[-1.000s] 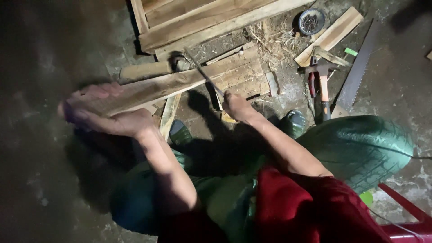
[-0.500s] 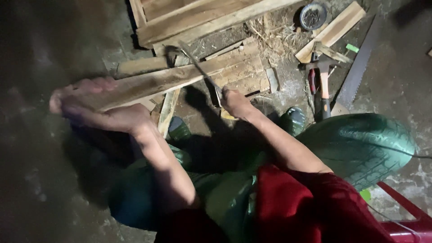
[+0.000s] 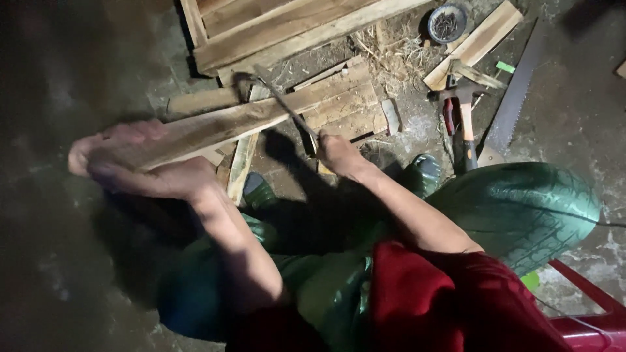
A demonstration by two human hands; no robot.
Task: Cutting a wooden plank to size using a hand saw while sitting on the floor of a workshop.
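Wooden plank [image 3: 241, 122] slants from 8 toward 2 o'clock across the floor scraps. Left hand [image 3: 134, 166] wraps its near end, fingers curled tight around it. Right hand [image 3: 336, 153] fists a long thin blade [image 3: 282, 101], its tip over the plank. Hammer [image 3: 464, 120] and handsaw [image 3: 515, 98] lie at 2 o'clock, well apart.

The left hand [image 3: 140, 166] reaches far out to the left on a bare, nearly straight arm, its fingers curled shut around what it grips, while the right hand [image 3: 337, 153] sits closer in, fisted tight with the wrist bent and the forearm angling back toward the body.
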